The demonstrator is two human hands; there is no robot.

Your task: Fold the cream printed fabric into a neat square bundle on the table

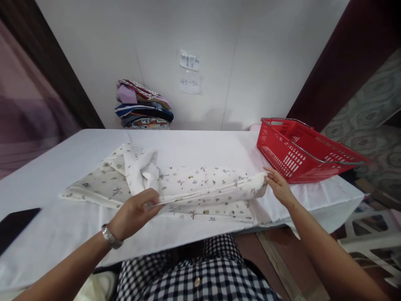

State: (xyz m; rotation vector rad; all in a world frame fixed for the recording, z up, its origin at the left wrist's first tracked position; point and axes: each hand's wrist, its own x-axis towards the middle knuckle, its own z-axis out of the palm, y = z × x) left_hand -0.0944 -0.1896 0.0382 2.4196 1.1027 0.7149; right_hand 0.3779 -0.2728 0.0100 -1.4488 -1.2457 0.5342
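Note:
A thin white cloth (pixel 203 177) printed with small palm trees and other motifs is spread over the table in front of me. My left hand (pixel 138 211), with a metal watch on its wrist, pinches the near edge of this cloth. At the other end of that edge, my right hand (pixel 278 186) grips a corner between thumb and fingers. Between both hands the edge is pulled fairly straight, raised a little over the lower layer. To the left, the rest of the cloth lies bunched and twisted, with one part flat toward the left.
A red plastic basket (pixel 297 154) with metal handles stands at the table's right end. Folded clothes (pixel 144 104) are stacked at the back left by the wall. A dark flat object (pixel 17 225) lies at the left edge. The table (pixel 78 234) has a white cover.

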